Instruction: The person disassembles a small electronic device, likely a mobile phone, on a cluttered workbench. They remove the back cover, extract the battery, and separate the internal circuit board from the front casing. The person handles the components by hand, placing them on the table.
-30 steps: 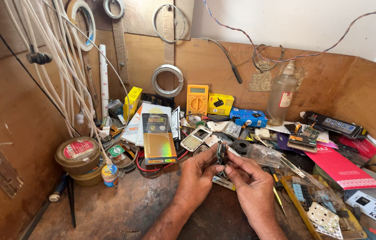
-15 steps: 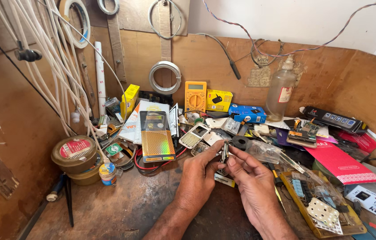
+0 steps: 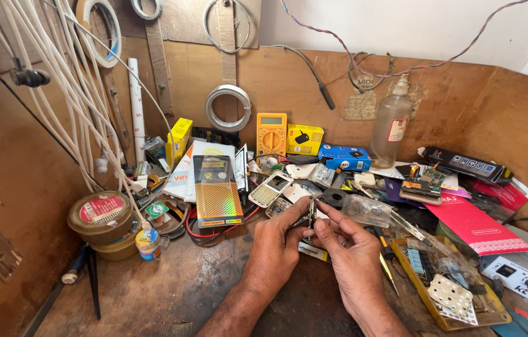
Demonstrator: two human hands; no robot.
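Head cam, looking down at a seriously cluttered wooden bench (image 3: 151, 299). Both hands meet in the middle over it. The left hand (image 3: 276, 240) and the right hand (image 3: 345, 246) are pinched together on a small dark part (image 3: 311, 215), thin and held upright between the fingertips of both. Fingers are mostly curled in, only the tips working; neither hand is spread. What the part is exactly, can't tell, too small and half covered.

Just below the hands there's a small yellow-edged piece (image 3: 314, 251) lying on the bench. Just beyond the fingertips sits an old keypad phone (image 3: 270, 188), face up, and a roll of black tape (image 3: 335, 198). Further back behind the hands, a yellow multimeter (image 3: 272, 133) leans on the back wall. Off past the left hand: a round tin (image 3: 100, 215). Past the right hand: a yellow tray (image 3: 439, 293) of bits and a pink booklet (image 3: 476, 224).

Progress-wise I'd guess mid-fiddle: the part is in hand, nothing looks fitted or put down yet.
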